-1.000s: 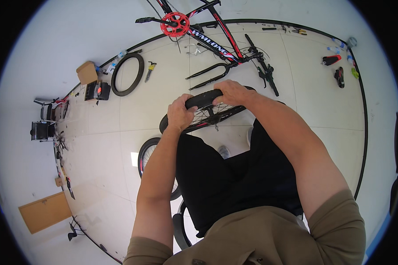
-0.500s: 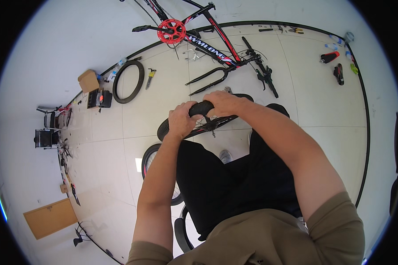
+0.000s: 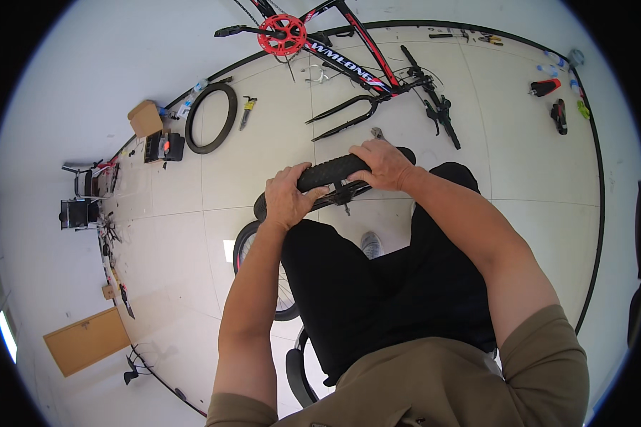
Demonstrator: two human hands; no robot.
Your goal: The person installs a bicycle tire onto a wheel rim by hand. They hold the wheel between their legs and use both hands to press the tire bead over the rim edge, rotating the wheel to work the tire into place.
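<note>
Upright between my knees stands a bicycle wheel with a knobby black tyre point(image 3: 331, 172); its hub and cogs point(image 3: 345, 193) show just below the tread. On the left part of the tyre lies my left hand point(image 3: 288, 198), fingers curled over the top and thumb pressed along the near side. My right hand point(image 3: 383, 165) grips farther right, with the thumb against the near sidewall. A bare stretch of tread lies between the hands. Just beyond the right hand, an adjustable wrench point(image 3: 377, 133) rests on the floor, partly hidden by it.
Ahead is a black-red bicycle frame point(image 3: 356, 71) with fork point(image 3: 345, 117) and handlebar point(image 3: 440, 110). A loose tyre point(image 3: 191, 128) and yellow-marked tool point(image 3: 247, 112) lie left. Another wheel point(image 3: 241, 245) is beside my left leg. A red-black saddle point(image 3: 545, 87) lies far right.
My hands have moved apart along the tyre, baring more tread between them. The wrench shows more beyond my right hand. The whole view has shifted slightly.
</note>
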